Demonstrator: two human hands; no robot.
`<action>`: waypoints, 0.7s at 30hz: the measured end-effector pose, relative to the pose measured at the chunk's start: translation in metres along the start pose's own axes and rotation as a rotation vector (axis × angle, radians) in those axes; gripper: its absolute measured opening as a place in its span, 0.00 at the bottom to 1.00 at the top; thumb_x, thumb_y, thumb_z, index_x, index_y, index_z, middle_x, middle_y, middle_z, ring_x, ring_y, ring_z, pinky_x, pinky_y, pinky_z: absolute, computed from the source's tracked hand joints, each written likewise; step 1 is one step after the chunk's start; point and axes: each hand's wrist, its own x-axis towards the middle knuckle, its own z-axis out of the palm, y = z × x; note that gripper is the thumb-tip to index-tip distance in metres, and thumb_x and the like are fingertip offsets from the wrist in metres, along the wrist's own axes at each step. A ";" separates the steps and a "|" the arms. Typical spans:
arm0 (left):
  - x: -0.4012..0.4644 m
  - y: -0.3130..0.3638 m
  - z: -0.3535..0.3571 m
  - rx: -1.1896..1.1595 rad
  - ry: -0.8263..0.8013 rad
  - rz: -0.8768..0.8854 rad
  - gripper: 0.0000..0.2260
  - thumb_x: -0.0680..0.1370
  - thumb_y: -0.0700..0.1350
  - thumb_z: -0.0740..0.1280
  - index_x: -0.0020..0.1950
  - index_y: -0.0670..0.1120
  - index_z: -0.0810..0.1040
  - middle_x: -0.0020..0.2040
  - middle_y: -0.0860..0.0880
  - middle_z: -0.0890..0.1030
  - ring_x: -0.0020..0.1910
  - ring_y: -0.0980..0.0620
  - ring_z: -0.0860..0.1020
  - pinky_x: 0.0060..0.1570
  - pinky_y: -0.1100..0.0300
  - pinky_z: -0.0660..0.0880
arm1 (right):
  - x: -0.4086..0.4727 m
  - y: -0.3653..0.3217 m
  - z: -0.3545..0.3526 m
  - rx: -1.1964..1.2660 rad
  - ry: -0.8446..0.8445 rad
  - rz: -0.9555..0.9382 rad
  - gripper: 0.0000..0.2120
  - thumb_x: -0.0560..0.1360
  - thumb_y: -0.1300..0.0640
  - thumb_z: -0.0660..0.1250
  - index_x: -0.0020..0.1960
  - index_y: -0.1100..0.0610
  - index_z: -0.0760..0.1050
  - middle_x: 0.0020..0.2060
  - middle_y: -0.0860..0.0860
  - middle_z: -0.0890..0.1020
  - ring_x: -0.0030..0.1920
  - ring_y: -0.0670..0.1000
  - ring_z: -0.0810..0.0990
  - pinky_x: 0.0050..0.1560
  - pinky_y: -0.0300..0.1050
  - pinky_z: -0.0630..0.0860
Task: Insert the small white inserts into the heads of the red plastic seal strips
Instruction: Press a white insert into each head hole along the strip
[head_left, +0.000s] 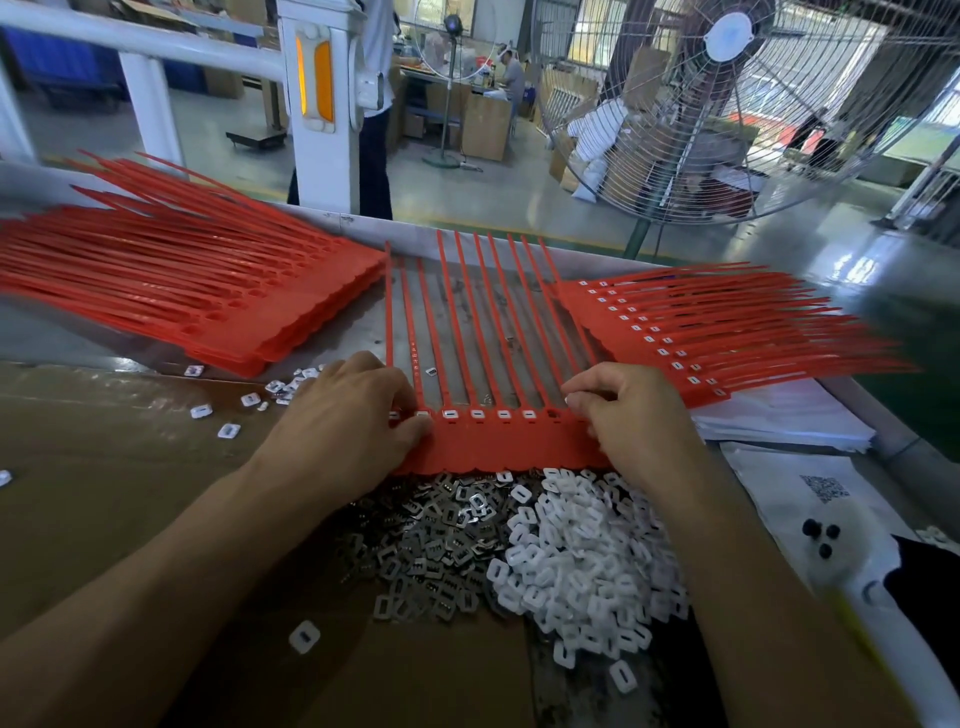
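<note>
— Between the two red stacks, what is the person working on?

— A joined row of red seal strips (498, 441), lying flat on the metal table (332, 332) with the tails pointing away. The left hand (348, 415) is pressing down at the row's left end, thumb and forefinger curled against the first heads. The right hand (628, 415) is curling its fingers over the right end, fingertips (574, 395) pinching at the last heads.

— Is an insert being held there?

— Probably, but the fingers are hiding it, so I cannot tell. Six heads or so are already showing a seated white insert (449, 414); the head just beside the right hand is looking dark, likely unfilled.

— So how should the step be going?

— The left hand should be holding the row flat so the heads are not lifting, while the right is squaring each piece over its pocket and pushing straight down until it is sitting flush like its neighbours.

— And supply?

— The loose white inserts (576, 551) are lying right below the row, touching a heap of grey metal clips (436, 540). Picking only the white ones matters. The filled stack (691, 343) on the right is waiting for this row; the unfilled stack (171, 291) is lying on the left.
</note>
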 end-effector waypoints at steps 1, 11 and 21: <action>0.000 0.000 0.000 -0.003 -0.002 -0.001 0.12 0.77 0.61 0.67 0.56 0.57 0.81 0.57 0.54 0.75 0.60 0.52 0.73 0.63 0.51 0.71 | 0.000 -0.001 0.000 0.000 -0.004 -0.003 0.05 0.79 0.58 0.71 0.50 0.49 0.85 0.43 0.45 0.84 0.43 0.46 0.81 0.45 0.42 0.75; 0.000 0.001 0.000 0.003 -0.014 -0.006 0.12 0.77 0.61 0.67 0.56 0.56 0.81 0.58 0.54 0.75 0.61 0.51 0.72 0.64 0.50 0.70 | -0.001 -0.001 0.007 -0.056 -0.006 -0.020 0.05 0.78 0.58 0.73 0.50 0.49 0.83 0.46 0.42 0.83 0.46 0.35 0.77 0.42 0.29 0.67; -0.001 0.002 0.000 0.011 -0.009 -0.009 0.12 0.77 0.61 0.67 0.55 0.56 0.81 0.58 0.54 0.75 0.60 0.51 0.73 0.63 0.50 0.71 | -0.001 -0.002 0.009 -0.086 0.003 -0.026 0.03 0.78 0.57 0.73 0.49 0.50 0.85 0.44 0.39 0.82 0.45 0.36 0.78 0.40 0.30 0.67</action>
